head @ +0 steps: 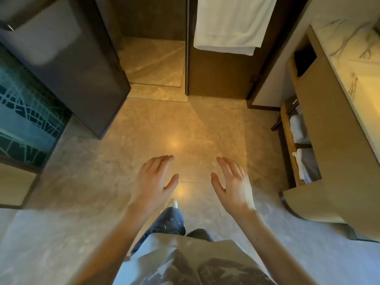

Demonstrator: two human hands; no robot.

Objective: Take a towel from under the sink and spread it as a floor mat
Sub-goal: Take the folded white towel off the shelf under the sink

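Folded white towels [306,165] lie on an open wooden shelf [287,145] under the marble sink counter [353,64] at the right; a second stack [298,128] sits in the compartment behind. My left hand [154,179] and my right hand [234,182] hover palm-down over the beige stone floor [185,124], fingers apart and holding nothing. Both hands are well left of the shelf, apart from the towels.
A large white towel [232,23] hangs on the brown door ahead. A dark cabinet [67,58] and patterned glass panel [26,116] stand at the left. A shower threshold [156,95] crosses the floor ahead. My leg and foot [170,214] show below the hands.
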